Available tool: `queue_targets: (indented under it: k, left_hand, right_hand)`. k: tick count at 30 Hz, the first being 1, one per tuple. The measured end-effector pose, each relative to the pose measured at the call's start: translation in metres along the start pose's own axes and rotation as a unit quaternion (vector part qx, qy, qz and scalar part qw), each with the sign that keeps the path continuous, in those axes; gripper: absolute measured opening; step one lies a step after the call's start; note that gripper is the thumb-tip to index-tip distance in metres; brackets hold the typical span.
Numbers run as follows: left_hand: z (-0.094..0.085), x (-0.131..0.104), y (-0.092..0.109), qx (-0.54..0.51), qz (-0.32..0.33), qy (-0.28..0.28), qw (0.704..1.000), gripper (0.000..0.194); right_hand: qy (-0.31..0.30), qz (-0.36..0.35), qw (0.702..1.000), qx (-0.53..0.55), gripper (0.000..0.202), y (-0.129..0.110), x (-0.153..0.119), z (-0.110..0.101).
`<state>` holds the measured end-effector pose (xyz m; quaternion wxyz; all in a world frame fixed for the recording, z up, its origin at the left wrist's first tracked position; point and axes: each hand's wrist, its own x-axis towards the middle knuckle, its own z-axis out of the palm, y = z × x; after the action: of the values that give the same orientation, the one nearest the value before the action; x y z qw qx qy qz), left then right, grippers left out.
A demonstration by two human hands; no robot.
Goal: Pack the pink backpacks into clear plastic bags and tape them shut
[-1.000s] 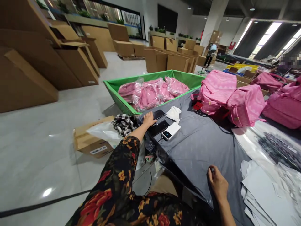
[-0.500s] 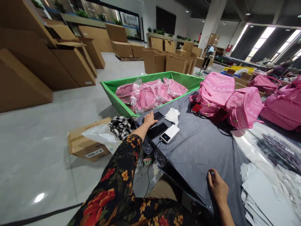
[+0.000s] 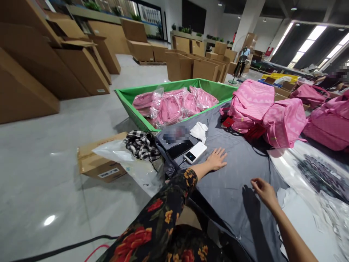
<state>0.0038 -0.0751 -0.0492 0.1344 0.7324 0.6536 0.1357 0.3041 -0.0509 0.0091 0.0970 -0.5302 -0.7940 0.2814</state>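
Note:
My left hand (image 3: 216, 159) lies palm down on the grey cloth (image 3: 226, 193), fingers spread, holding nothing. Close to its left is a white power bank (image 3: 195, 152) with a small lit display and a cable at its near end. A black phone (image 3: 180, 149) lies beyond that, beside a second flat device (image 3: 176, 134) whose surface is blurred out. A crumpled white cloth (image 3: 199, 131) rests next to them. Over the right part of the grey cloth, my right hand (image 3: 263, 189) hovers with loosely bent fingers, nothing visible in it, casting a shadow below.
A green bin (image 3: 131, 109) holds pink bags in clear plastic. Pink backpacks (image 3: 252, 98) stand at the table's right, near white sheets (image 3: 302, 222) and clear plastic (image 3: 335, 214). A cardboard box (image 3: 100, 171) with a checked cloth (image 3: 143, 145) is on the floor at left.
My left hand has left the far device and moved right and nearer, onto the grey cloth. My right hand has lifted and shifted to the right and forward.

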Motion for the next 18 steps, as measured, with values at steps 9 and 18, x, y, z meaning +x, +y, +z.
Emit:
queue_targets:
  k: [9,18]
  left_hand:
    - [0.008,-0.006,-0.003,0.03,-0.007,0.005,1.0,0.076]
    - [0.015,-0.011,-0.007,0.039,-0.004,0.028,0.999,0.077]
  right_hand:
    - [0.223,-0.055,0.946,-0.229,0.07,0.01,0.162,-0.112]
    - [0.314,0.141,0.935,-0.085,0.123,-0.051,0.256,-0.13]
